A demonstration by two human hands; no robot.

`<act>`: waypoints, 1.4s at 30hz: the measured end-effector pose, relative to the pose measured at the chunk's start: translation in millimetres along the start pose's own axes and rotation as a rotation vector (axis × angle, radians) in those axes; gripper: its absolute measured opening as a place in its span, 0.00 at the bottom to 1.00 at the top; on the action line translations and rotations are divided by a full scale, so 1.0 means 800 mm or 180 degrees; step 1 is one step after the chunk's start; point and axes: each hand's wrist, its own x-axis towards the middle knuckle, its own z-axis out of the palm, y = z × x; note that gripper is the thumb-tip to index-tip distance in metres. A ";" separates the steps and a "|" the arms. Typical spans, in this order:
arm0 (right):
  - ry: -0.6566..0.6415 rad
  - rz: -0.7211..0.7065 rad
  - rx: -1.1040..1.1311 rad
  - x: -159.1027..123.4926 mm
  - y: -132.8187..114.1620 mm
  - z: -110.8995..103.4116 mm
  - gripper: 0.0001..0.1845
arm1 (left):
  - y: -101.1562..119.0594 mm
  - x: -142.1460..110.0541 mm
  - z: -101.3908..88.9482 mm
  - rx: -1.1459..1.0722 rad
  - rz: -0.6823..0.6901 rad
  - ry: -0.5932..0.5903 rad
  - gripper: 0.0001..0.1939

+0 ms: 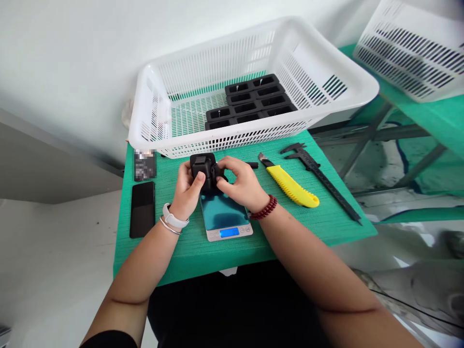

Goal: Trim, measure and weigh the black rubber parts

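Note:
My left hand (pixel 188 189) is closed around a black moulded block (pixel 203 170), its thumb pressed on the near face. At the block's right side, my right hand (pixel 241 182) pinches with thumb and forefinger on a dark part of the same piece. Both hands hold it above the far end of a small digital scale (pixel 224 215), whose blue display is lit. Fingers hide much of the block's sides. Just beyond the right hand, a black rod-like thing (pixel 253 165) sticks out, partly hidden.
A white slotted basket (pixel 224 140) with several black moulded pieces (pixel 250 101) stands behind. To the right lie a yellow utility knife (pixel 290 186), blade out, and a caliper (pixel 322 179). A phone (pixel 142 210) lies left on the green cloth (pixel 177 261); another basket (pixel 413 53) is at right.

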 end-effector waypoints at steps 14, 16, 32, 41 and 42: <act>0.0049 0.0113 -0.0066 0.000 0.001 0.002 0.03 | 0.011 0.001 0.007 0.0370 0.0092 0.0145 0.25; 0.0100 0.0145 -0.0096 -0.001 0.001 0.003 0.05 | 0.012 0.001 0.008 0.0396 0.0162 0.0140 0.25; 0.0131 0.0220 -0.0199 -0.001 0.002 0.003 0.09 | 0.011 0.001 0.007 0.0440 0.0263 0.0022 0.24; 0.0145 0.0143 -0.0147 0.000 0.001 0.001 0.09 | 0.009 0.000 0.006 0.0317 0.0234 0.0023 0.22; 0.0161 0.0158 -0.0209 0.000 0.001 0.002 0.13 | 0.009 0.000 0.006 0.0339 0.0230 0.0023 0.23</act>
